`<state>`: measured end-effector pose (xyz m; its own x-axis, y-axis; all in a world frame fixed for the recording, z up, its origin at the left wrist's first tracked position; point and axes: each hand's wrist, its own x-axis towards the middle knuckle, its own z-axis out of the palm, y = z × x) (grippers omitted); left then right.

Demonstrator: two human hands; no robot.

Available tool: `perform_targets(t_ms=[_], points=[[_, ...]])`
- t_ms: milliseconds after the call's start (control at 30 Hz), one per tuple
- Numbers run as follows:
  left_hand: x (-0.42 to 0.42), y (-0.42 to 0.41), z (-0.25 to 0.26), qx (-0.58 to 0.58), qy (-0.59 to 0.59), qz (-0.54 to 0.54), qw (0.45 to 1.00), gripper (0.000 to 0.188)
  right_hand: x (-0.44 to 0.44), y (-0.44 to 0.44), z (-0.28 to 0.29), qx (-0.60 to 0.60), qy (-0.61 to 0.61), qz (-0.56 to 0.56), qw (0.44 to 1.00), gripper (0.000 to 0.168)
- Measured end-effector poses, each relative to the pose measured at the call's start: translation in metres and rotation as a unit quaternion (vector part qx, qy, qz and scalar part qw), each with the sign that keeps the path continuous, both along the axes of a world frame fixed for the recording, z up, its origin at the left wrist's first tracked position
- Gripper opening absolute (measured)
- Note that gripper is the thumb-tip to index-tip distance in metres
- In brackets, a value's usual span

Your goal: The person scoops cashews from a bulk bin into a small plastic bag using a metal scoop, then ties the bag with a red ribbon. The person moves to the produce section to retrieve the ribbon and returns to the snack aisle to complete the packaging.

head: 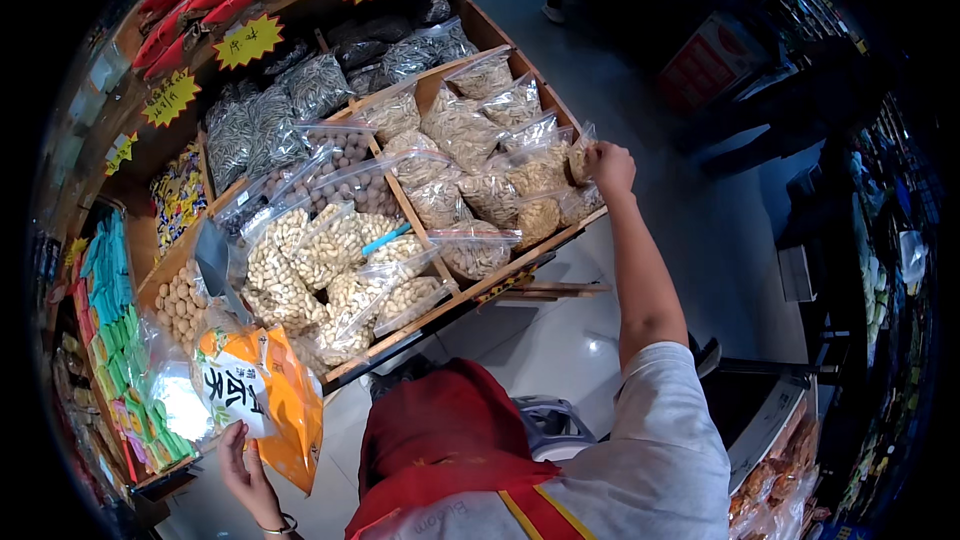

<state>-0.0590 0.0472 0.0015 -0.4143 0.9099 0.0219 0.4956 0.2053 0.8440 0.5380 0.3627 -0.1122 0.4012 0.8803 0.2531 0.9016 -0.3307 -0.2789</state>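
Note:
My right hand [611,166] grips a small clear zip bag of seeds [580,157] at the right edge of the wooden display bin [525,261]. Many similar bags of light seeds [459,127] lie beside it in the same compartment. At the lower left, my left hand [244,469], with a bracelet on the wrist, is at the lower edge of an orange and white printed plastic bag [289,412]; whether its fingers hold the bag is unclear. Bags of peanuts in the shell [281,292] lie just above that bag, with a light blue strip [386,238] across them.
Further compartments hold bags of dark striped seeds [259,124], round brown nuts [352,187], loose walnuts [180,304] with a metal scoop [214,259], and wrapped sweets [178,195]. Yellow star-shaped signs [249,41] bear writing. A person's leg shows beyond the bin; a stool [551,424] stands beside me.

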Motion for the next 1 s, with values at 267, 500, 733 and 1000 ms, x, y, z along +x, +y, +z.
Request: perform_targets(t_ms=[267, 500, 733, 1000], points=[[-0.001, -0.009, 0.002, -0.013, 0.004, 0.028, 1.000, 0.025, -0.040, -0.003, 0.001, -0.068, -0.050, 0.017, 0.996, 0.021], [-0.008, -0.009, 0.003, -0.008, -0.009, 0.043, 0.999, 0.028, -0.030, 0.007, -0.016, -0.080, -0.020, -0.090, 0.993, 0.023], [-0.015, -0.020, -0.008, 0.027, -0.047, 0.087, 0.995, 0.026, -0.005, 0.007, -0.019, -0.093, -0.026, -0.066, 0.993, 0.025], [-0.017, -0.066, -0.035, 0.056, 0.125, 0.035, 0.990, 0.084, -0.027, -0.004, -0.041, 0.171, -0.053, 0.043, 0.983, 0.056]])
